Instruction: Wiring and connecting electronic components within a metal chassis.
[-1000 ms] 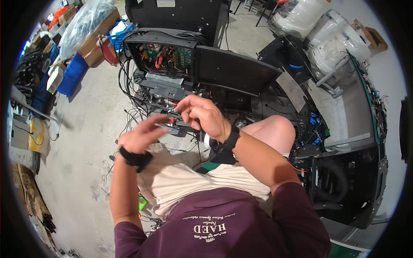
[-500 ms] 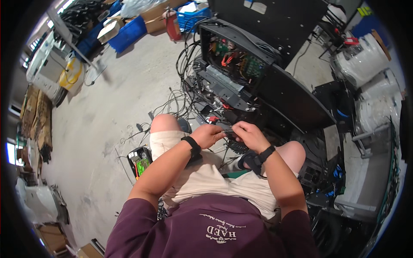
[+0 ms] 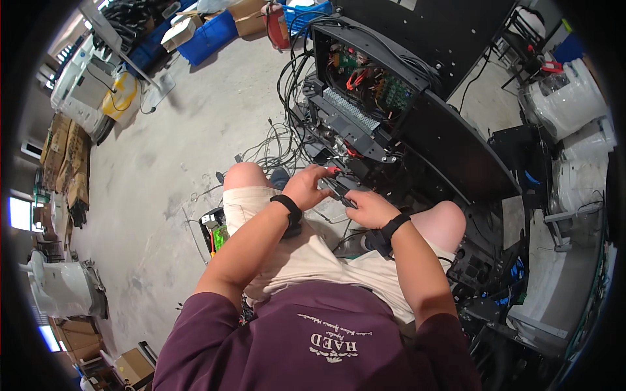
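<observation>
Hands, two, slightly apart: right hand clasping dark tool at near side of black machine; left hand beside red connector, grip unclear. Advisable: steady tool, tips clear of connector.

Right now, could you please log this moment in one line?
left hand: beside red piece; right hand: holding dark tool; circuit boards: exposed

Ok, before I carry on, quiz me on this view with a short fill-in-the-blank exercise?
1. The left hand and right hand each have a ____ strap at the wrist.
2. The slim hand tool has its dark grip in the ____ hand.
3. Inside the open black cabinet, the circuit boards look mostly ____.
4. The red cylinder near the picture's top is a ____.

Missing words: black; right; green; fire extinguisher.
</observation>
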The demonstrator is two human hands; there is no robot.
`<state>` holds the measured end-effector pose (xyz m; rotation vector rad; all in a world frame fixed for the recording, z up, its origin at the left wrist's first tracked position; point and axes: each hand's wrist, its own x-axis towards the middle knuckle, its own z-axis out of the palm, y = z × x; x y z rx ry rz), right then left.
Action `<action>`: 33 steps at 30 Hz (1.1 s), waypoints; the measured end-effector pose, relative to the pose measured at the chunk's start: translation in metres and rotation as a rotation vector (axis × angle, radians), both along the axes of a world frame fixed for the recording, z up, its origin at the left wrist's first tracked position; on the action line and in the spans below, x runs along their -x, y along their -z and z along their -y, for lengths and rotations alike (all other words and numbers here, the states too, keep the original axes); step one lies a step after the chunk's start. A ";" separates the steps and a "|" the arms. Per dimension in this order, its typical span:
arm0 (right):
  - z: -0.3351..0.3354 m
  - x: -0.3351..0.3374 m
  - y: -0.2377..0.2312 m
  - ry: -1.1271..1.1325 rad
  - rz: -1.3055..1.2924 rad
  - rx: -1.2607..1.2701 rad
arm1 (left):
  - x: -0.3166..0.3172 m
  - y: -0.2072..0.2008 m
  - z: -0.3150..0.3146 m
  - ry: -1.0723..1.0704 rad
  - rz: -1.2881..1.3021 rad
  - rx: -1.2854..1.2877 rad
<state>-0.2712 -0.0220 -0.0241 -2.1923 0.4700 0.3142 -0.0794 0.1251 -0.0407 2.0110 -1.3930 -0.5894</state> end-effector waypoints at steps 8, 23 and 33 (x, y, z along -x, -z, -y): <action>0.003 0.013 -0.007 0.354 0.111 -0.256 | -0.004 -0.008 0.001 -0.194 -0.357 -0.011; 0.057 0.037 0.013 1.061 0.816 -0.539 | -0.070 0.039 0.087 -0.383 -0.825 -0.015; 0.051 -0.008 0.013 0.837 0.238 0.335 | -0.032 0.057 0.131 -0.303 -0.856 -0.104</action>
